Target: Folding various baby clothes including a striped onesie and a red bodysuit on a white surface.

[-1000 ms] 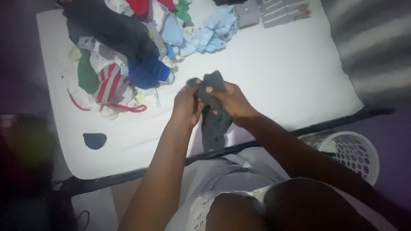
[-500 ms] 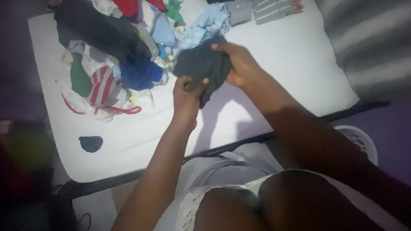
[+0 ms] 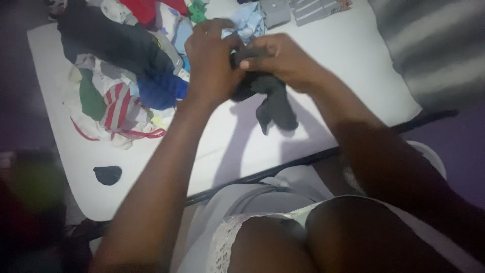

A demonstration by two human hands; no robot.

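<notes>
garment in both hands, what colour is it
Dark grey garment, seen in the head view, held by the left hand and right hand.

arms: both bare from wrist to upper arm; no sleeves in view
left hand [image 3: 212, 65]: bare; no ring, watch or glove that shows
right hand [image 3: 278, 60]: bare; same, nothing on the wrist
top: pale white-grey garment, sleeveless, at 6 o'clock of frame; lace trim along its neckline edge
cloth: thin and light; soft folds toward 5 o'clock; finer detail blurred
</notes>
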